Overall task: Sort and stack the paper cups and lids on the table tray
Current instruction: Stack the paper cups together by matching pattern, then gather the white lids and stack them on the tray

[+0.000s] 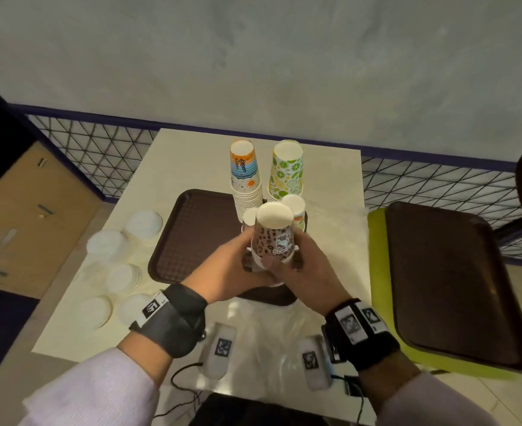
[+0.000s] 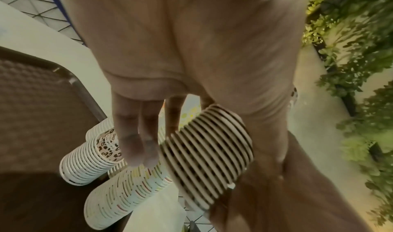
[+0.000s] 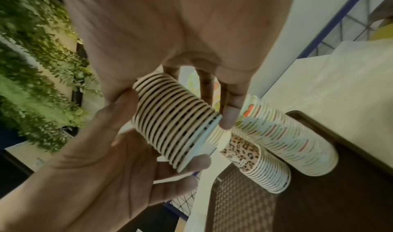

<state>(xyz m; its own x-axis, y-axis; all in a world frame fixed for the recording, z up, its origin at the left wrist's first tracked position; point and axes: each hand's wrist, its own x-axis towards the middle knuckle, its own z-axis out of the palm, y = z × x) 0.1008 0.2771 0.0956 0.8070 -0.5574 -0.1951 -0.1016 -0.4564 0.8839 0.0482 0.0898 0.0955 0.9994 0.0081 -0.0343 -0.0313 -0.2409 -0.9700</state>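
Both hands hold one upside-down stack of leopard-print cups (image 1: 274,238) above the near right part of the brown tray (image 1: 192,241). My left hand (image 1: 245,264) grips its lower left side and my right hand (image 1: 296,262) grips its lower right side, thumb across the front. In the wrist views the held stack's many rims (image 2: 208,158) (image 3: 176,123) lie between the two palms. On the tray stand a shorter leopard stack (image 3: 261,165), a beach-print stack (image 1: 245,176), a lime-print stack (image 1: 285,170) and a colourful stack (image 1: 296,210).
Several piles of white lids (image 1: 123,276) lie on the table left of the tray. A second brown tray (image 1: 447,287) rests on a green chair at the right. Two tagged white devices (image 1: 219,355) with cables lie near the table's front edge. A mesh railing runs behind.
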